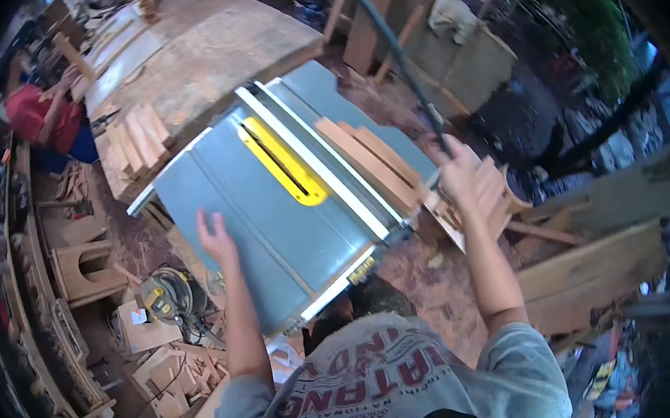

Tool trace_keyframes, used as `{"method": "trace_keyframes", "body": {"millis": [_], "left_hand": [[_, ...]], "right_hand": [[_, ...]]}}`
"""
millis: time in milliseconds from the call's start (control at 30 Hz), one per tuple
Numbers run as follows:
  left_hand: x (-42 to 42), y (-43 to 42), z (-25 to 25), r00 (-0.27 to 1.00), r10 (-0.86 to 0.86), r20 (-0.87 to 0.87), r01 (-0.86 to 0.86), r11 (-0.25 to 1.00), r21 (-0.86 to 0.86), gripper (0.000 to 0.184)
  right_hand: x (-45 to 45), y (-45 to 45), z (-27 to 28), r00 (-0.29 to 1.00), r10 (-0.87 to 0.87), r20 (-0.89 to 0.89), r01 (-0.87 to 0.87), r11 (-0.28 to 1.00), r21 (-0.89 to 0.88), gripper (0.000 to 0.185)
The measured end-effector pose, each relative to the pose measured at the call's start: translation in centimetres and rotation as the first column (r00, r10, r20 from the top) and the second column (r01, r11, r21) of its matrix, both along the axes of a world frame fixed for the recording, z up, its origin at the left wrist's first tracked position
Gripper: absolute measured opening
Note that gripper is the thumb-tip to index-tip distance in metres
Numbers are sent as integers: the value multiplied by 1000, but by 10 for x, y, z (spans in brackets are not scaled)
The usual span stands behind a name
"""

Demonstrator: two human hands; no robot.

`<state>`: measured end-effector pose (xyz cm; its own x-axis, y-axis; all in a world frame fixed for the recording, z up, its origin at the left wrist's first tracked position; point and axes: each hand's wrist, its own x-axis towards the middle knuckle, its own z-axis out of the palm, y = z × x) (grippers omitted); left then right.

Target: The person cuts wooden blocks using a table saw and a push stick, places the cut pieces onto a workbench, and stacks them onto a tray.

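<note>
Saw (pixel 249 210) is filling the middle of my view, a yellow strip (pixel 289 165) lying along its top towards 11 o'clock. From here I am watching the left hand (pixel 218 242) hovering at 9 o'clock by the saw's edge, fingers spreading open and holding nothing. At 3 o'clock the right hand (pixel 460 175) is curling partly shut where a dark pole (pixel 391 44) is meeting it; I cannot tell whether it is gripping. Planks (pixel 371 164) are resting on the saw between 1 and 2 o'clock, beside a white rail (pixel 314 162). At 11 o'clock a wooden desk (pixel 221 54) is standing, and a person in red (pixel 48 117) is working near 10 o'clock.
</note>
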<state>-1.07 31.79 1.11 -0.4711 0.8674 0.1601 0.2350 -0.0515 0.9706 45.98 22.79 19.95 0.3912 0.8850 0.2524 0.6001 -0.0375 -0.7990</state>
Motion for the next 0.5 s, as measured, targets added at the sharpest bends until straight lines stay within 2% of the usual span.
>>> {"method": "trace_keyframes", "body": {"millis": [33, 67, 100, 133, 167, 200, 233, 300, 333, 367, 400, 433, 467, 500], "left_hand": [[29, -46, 20, 965, -255, 64, 253, 967, 26, 49], [53, -91, 21, 845, -481, 235, 485, 873, 43, 42], [86, -149, 55, 636, -594, 492, 700, 712, -46, 45], [104, -184, 47, 425, -873, 241, 903, 426, -49, 44], [130, -208, 65, 13, -962, 272, 992, 46, 115, 42], [138, -223, 54, 27, -962, 272, 992, 59, 108, 42], [145, -241, 29, 9, -919, 395, 999, 23, 30, 42], [159, -272, -38, 9, -781, 624, 992, -72, -105, 41], [166, -278, -66, 24, -693, 721, 979, -131, -159, 41], [168, -276, -88, 256, -683, 684, 928, -26, -372, 40], [161, -280, -143, 453, -409, 792, 876, 39, -481, 41], [163, -278, -173, 571, -162, 805, 821, 82, -566, 47], [164, -276, -200, 652, 102, 751, 739, 136, -660, 53], [167, -271, -213, 620, 330, 712, 671, 247, -699, 53]], "right_hand": [[37, -34, -14, 975, -137, 174, 137, 990, 14, 34], [73, -68, -28, 902, -278, 329, 282, 959, 37, 30], [95, -92, -41, 920, -283, 271, 277, 959, 64, 28], [101, -108, -55, 931, -277, 239, 267, 961, 74, 27], [107, -125, -69, 940, -271, 206, 258, 962, 85, 26], [111, -134, -88, 965, -254, 62, 257, 966, -31, 22], [116, -139, -101, 965, -248, -84, 234, 961, -148, 19], [95, -127, -121, 957, -211, -198, 184, 972, -143, 18], [92, -114, -137, 925, -194, -328, 142, 974, -177, 19], [89, -98, -157, 941, -157, -298, 118, 982, -146, 20], [84, -80, -164, 956, -122, -266, 102, 991, -88, 22], [69, -66, -140, 953, -103, -286, 71, 990, -120, 27], [69, -49, -144, 969, -64, -237, 43, 995, -92, 34], [68, -35, -150, 981, -27, -190, 14, 998, -69, 43]]}}
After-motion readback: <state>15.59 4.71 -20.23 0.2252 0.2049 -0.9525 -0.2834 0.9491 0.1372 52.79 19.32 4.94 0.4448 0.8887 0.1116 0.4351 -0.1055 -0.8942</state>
